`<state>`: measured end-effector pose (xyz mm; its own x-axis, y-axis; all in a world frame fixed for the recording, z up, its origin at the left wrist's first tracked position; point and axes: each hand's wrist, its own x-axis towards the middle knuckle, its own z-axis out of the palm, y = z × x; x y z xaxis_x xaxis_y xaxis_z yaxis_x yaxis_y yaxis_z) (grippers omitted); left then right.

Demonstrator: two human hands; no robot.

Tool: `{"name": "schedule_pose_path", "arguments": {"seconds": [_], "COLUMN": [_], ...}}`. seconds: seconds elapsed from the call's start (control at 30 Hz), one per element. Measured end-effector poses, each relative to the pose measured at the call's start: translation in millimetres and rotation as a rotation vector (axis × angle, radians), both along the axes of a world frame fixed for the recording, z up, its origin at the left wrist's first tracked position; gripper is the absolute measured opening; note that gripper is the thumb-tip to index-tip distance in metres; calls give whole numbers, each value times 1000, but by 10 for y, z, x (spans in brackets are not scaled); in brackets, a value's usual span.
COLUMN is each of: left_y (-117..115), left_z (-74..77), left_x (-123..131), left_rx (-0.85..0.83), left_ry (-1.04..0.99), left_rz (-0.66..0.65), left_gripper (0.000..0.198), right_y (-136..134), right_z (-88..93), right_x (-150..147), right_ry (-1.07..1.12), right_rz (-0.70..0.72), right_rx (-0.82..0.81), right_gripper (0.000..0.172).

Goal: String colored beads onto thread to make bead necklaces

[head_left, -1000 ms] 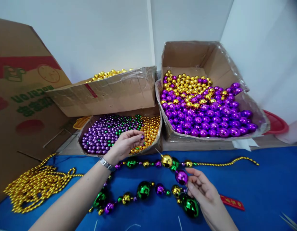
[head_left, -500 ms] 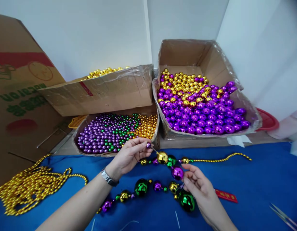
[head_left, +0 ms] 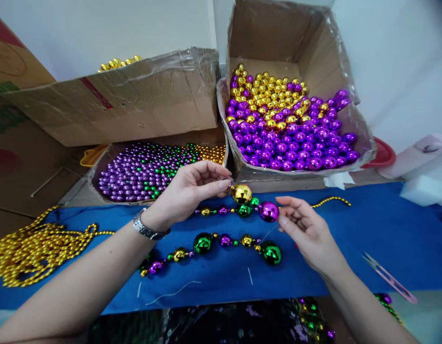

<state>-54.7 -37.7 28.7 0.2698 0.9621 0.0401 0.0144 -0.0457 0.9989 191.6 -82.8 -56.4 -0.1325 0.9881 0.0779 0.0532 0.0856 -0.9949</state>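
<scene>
My left hand (head_left: 192,191) is closed in a pinch at the left end of a short bead strand, where a small purple bead shows at the fingertips beside a big gold bead (head_left: 241,193). A small green bead (head_left: 254,202) comes after it, then a big purple bead (head_left: 269,211). At that purple bead's right side my right hand (head_left: 307,229) is pinched on the strand's end; the thread between its fingers is mostly hidden. Below lies a longer bead strand (head_left: 202,243) of green, gold and purple, ending in a big green bead (head_left: 271,252).
Cardboard boxes of purple and gold beads (head_left: 292,143) and of small purple, green and gold beads (head_left: 134,172) stand behind. Gold bead chains (head_left: 37,253) lie left on the blue cloth (head_left: 221,291). Pink-handled snips (head_left: 389,277) lie right, thread scraps (head_left: 174,292) in front.
The view has tilted down. The small purple bead at my left fingertips now sits close against the big gold bead. The held strand has shifted away from the lower strand.
</scene>
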Motion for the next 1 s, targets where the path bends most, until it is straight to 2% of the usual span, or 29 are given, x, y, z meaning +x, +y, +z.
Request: {"name": "schedule_pose_path", "arguments": {"seconds": [0.1,0.23,0.43,0.6,0.73,1.0], "left_y": [-56,-111,-163,-240,-288,-303], "left_z": [60,92,266,396,420,396], "left_x": [98,163,137,104,95,106], "left_rx": [44,41,38,39,48,75], "left_ry": [-47,-81,-56,-38,-47,-66], "left_rz": [35,46,-3,68,87,27], "left_gripper": [19,18,14,17,18,13], "right_y": [-13,-53,-87,-138,-170,-237], "right_z": [112,165,202,237,269,277], "right_x": [78,150,178,126,95,138], "right_ry": [-31,-63,-78,-51,-39,-23], "right_rz": [-15,-44,-85,-45,-21,-34], "right_rx": [47,80,127,133,148,130], "right_gripper": [30,31,33,34,34,35]}}
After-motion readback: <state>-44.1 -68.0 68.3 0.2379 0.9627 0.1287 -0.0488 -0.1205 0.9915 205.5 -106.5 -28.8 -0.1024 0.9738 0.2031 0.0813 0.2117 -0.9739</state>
